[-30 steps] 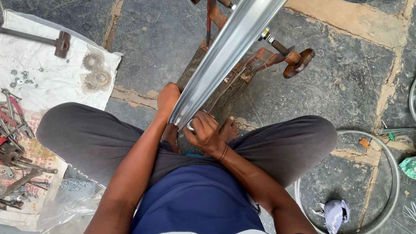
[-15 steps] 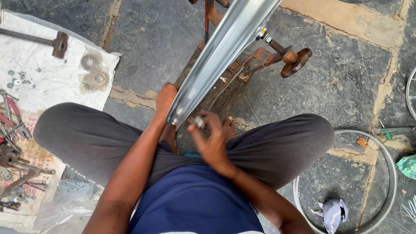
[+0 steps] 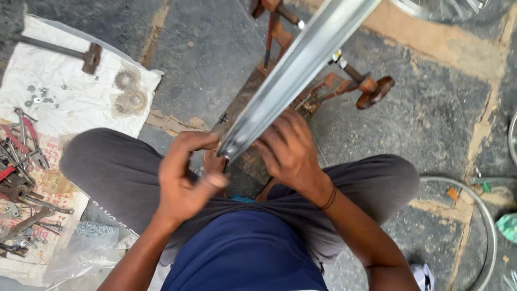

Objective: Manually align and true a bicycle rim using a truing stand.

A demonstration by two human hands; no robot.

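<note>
A shiny metal wheel rim (image 3: 301, 70) runs from the top of the view down to my lap, set in a rusty stand (image 3: 323, 89) on the stone floor. My right hand (image 3: 291, 151) lies against the rim's near end on its right side, fingers wrapped on the edge. Just left of that end is my left hand (image 3: 180, 180), fingers curled and blurred. Whether it holds anything is unclear. I sit with my knees spread around the stand.
A white cloth (image 3: 70, 102) at the left carries a hammer (image 3: 86, 54), two rusty sprockets (image 3: 129, 99), pliers and wrenches (image 3: 21, 145) and small washers. A plastic bag (image 3: 89, 242) lies near my left knee. Another bare rim (image 3: 484, 215) lies at the right.
My left hand has come off the rim's left side and drawn back toward my lap. My right hand has moved up onto the rim's near end.
</note>
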